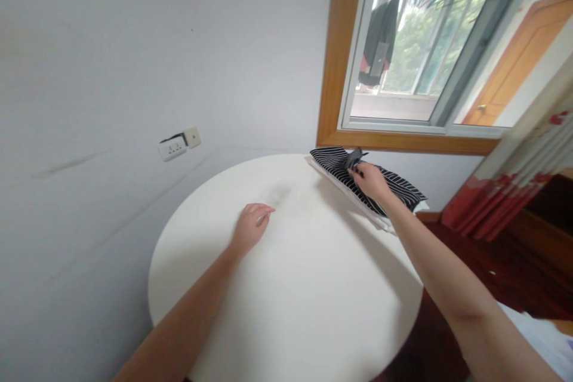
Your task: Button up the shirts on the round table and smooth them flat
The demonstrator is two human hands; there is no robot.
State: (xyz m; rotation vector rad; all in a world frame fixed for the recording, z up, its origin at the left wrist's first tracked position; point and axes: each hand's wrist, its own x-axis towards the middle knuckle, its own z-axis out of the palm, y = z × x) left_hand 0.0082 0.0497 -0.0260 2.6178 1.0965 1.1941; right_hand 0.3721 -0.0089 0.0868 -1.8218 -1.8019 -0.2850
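A round white table [290, 286] fills the middle of the view. At its far right edge lies a folded pile of cloth, a black-and-white striped garment [333, 164] on top of a white one. My right hand [370, 181] reaches across to the pile and pinches a raised fold of the striped garment, fingers closed on it. My left hand [250, 227] rests on the bare tabletop left of centre, fingers loosely curled and slightly apart, holding nothing.
A grey wall stands behind the table with a white socket plate [178, 144] on it. A wood-framed window [403, 71] is at the back right, dark clothing hanging outside. A red-and-beige curtain [514, 191] hangs at the right over a dark wooden floor.
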